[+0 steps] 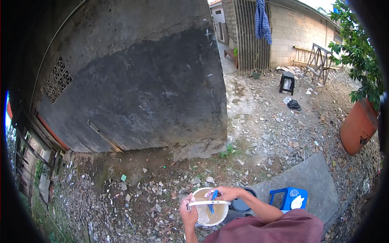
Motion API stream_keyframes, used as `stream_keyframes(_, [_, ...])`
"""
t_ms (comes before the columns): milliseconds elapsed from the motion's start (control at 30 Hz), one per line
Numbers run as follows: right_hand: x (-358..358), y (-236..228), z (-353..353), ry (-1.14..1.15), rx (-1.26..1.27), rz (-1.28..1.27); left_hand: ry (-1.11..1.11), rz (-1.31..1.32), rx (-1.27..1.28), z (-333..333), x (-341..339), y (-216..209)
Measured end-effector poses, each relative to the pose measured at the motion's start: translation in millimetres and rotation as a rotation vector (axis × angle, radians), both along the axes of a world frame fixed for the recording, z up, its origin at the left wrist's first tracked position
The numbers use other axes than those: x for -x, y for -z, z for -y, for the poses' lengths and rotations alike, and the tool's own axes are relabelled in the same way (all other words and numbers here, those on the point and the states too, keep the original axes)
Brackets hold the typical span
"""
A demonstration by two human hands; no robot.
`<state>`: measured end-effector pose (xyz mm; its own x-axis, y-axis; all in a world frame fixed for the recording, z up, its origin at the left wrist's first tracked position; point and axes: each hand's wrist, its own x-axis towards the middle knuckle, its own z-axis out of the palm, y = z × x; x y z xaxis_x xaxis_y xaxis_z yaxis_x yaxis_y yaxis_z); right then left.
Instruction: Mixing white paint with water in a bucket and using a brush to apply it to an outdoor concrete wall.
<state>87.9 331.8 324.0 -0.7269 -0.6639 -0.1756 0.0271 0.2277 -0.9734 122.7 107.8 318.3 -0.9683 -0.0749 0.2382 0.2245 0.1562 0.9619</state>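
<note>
Your maroon shirt lies nearest the camera, and just beyond it your hands meet at the open white bucket, which sits in front of you, left of the grey slab. Your left hand is clamped on the bucket's left side, where a pale strip, seemingly its handle, crosses the mouth. Your right hand reaches in from the right, its grip closed on the blue tool, which slants down inside the bucket. Whether the tool is a brush or a scraper is too small to tell.

As far as you've got, the bucket is uncovered and the tool is in it, so the work looks under way. Pale beige matter coats the inside; how much is finished can't be judged, but with the tool inside and that coating there, some work seems left. Behind your right forearm lies a dark round container; farther right, a blue stool carries a crumpled white piece, touched by neither hand.
</note>
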Motion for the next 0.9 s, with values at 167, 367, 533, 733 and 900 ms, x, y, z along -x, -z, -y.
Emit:
stream_keyframes(167, [71.4,35.1,25.7,-0.039,0.113,-0.056,-0.052,0.025,-0.120,17.3,80.0,-0.8])
stream_keyframes(367, [152.1,-0.9,35.7,0.069,0.086,-0.029,0.084,0.063,-0.189,32.4,174.1,-25.2])
stream_keyframes(533, [208.5,-31.0,24.0,0.239,0.068,-0.076,0.171,0.051,-0.319,32.4,246.2,-29.3])
stream_keyframes(733, [250.9,-48.0,-11.5,0.511,0.393,-0.008,0.276,0.114,-0.565,10.9,325.7,-42.0])
stream_keyframes(900, [284.1,-52.0,-30.3,0.698,0.473,-0.048,0.377,0.161,-0.673,-11.4,388.2,-37.3])
